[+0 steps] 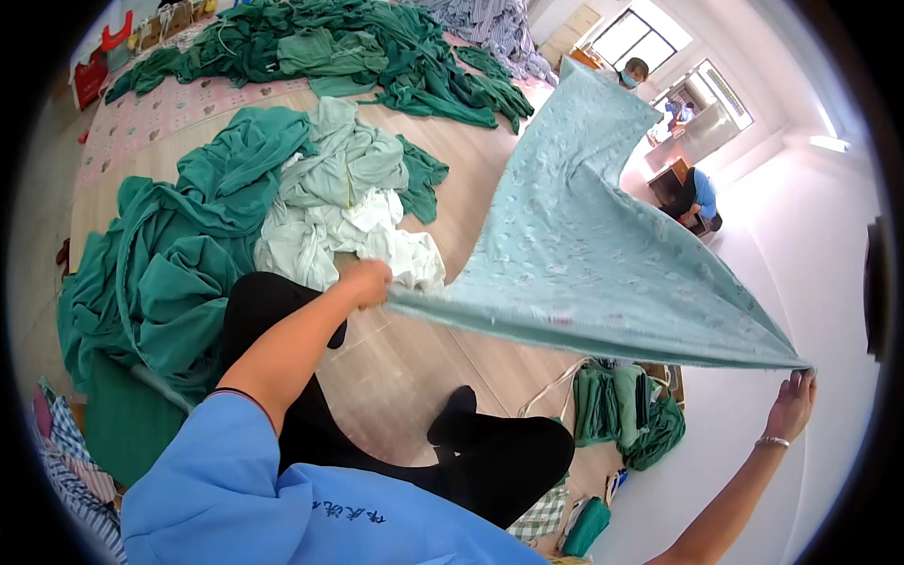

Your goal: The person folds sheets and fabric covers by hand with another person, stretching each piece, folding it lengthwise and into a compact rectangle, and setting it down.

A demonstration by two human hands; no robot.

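A large light teal sheet (603,226) with a faint pattern is stretched out in the air before me. My left hand (365,284) is closed on its near left corner, and my right hand (793,405), arm held far out, pinches the right corner. Between the two hands the near edge runs almost straight, while the far part rises toward the upper right. Close to my left hand lies a heap of white and pale green cloth (330,207) on the floor. Dark green cloth (188,264) is piled to the left of it.
More green cloth (330,56) lies at the back, beside striped cloth (490,33). Folded green bundles (617,405) are by my right knee. A masked person (633,73) stands behind the sheet; another person (699,196) bends low near the right wall (810,235).
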